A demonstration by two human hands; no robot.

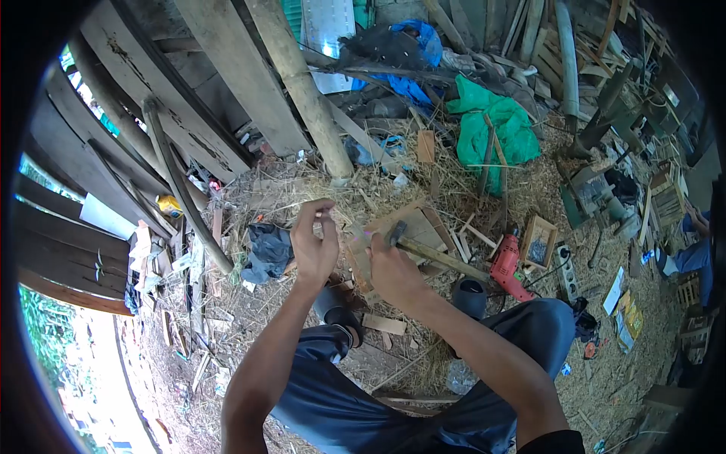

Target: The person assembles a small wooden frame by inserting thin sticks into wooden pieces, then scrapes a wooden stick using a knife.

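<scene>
My left hand (pixel 316 246) is raised over the straw-covered ground, its fingers loosely bent and apart, with nothing visible in them. To its right, my right hand (pixel 395 272) is closed over a wooden board frame (pixel 361 268). A hammer (pixel 446 258) touches or lies just beyond the right knuckles, its dark head by the fingers and its wooden handle pointing right. Whether those fingers grip the hammer or something small is hidden. Beyond the handle's end lies a red power drill (pixel 511 268).
A wooden box of nails (pixel 538 242) and a white power strip (pixel 566 272) lie right of the drill. A black plastic bag (pixel 268 251) is left of my left hand. A green plastic bag (pixel 495 125) lies ahead, near a bamboo post (pixel 302 91). Another person (pixel 692 253) is at far right.
</scene>
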